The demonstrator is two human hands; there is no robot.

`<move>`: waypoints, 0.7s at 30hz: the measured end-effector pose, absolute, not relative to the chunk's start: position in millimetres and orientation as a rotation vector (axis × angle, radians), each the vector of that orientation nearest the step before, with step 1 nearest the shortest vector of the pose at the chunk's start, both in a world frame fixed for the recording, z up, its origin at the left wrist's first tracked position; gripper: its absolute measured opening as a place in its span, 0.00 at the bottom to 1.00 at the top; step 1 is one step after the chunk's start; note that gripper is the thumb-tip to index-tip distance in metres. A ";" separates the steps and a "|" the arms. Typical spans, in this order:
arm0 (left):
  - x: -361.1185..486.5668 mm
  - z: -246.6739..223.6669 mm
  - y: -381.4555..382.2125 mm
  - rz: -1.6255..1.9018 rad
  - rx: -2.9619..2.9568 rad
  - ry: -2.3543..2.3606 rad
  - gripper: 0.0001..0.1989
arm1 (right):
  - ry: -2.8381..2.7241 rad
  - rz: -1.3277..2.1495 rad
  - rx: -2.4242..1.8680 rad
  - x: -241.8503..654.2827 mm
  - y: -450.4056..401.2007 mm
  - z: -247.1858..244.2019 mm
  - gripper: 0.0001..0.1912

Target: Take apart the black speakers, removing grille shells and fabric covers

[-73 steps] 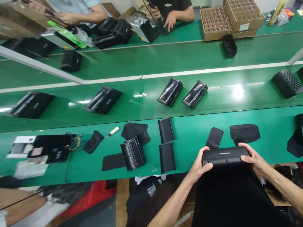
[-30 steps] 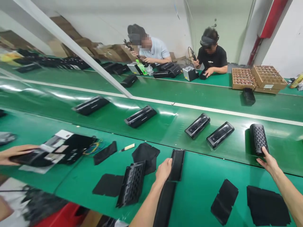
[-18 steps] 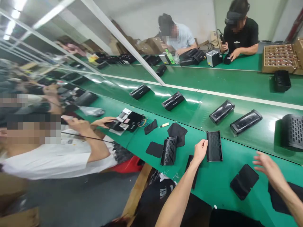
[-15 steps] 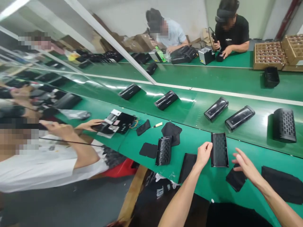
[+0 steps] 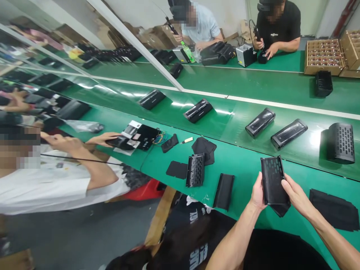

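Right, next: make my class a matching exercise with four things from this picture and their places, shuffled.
Things:
1. left hand
2. right hand
3. divided boxes
4. pale-handled tool

Places:
A. on the far bench
B. at the right edge of the black panel
C. beside loose black sheets
D. at the same panel's left edge

Pairs: 1-D, 2-B, 3-A, 4-C

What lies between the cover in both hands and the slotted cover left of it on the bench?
In the head view, one dark panel lies on the green bench there, apart from both the held cover and the slotted cover.
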State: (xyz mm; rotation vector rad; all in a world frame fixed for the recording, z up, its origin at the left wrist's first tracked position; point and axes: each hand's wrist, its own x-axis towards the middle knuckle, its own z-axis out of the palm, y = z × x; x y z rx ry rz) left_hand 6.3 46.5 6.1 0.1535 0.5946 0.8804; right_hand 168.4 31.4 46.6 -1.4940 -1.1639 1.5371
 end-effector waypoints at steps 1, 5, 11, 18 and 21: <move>6.2 5.8 47.1 0.881 0.137 0.585 0.40 | -1.159 1.546 -1.501 169.1 33.4 45.6 0.35; 7.7 2.7 51.2 0.871 0.115 0.598 0.40 | -1.098 1.648 -1.488 174.2 41.7 39.5 0.38; 11.1 2.2 52.8 0.959 0.263 0.833 0.35 | -1.024 1.640 -1.515 179.5 45.5 29.0 0.38; 6.8 -3.1 56.8 0.923 0.576 1.019 0.28 | -0.956 1.680 -1.521 181.5 42.2 30.2 0.34; 7.3 -2.4 59.4 0.909 0.564 0.997 0.27 | -0.976 1.658 -1.526 181.6 41.5 32.3 0.34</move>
